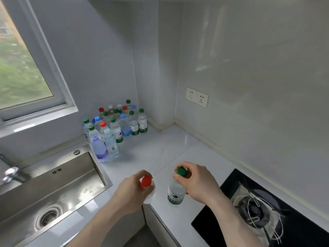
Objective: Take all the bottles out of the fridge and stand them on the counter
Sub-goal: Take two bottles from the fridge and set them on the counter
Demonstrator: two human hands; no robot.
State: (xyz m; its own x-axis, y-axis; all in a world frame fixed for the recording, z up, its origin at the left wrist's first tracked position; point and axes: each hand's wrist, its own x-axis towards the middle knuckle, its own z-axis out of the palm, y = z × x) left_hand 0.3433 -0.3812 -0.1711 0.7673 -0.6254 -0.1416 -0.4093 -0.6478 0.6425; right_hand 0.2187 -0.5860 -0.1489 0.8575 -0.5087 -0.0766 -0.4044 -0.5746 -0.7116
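A: What are the hands doing?

B: The left hand [132,190] grasps a red-capped bottle [149,188] by its neck at the bench's [160,148] front edge. The right hand [197,182] pinches the top of a green-capped water bottle [176,190], upright on the bench just beside the gas hob [263,211].

A: And the others?

B: A cluster of bottles [115,127] stands in the back corner, beside the steel sink [53,189], under the window [23,68].

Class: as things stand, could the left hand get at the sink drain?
Probably not at once: the left hand grips the red-capped bottle. The way to the drain looks free of obstacles.
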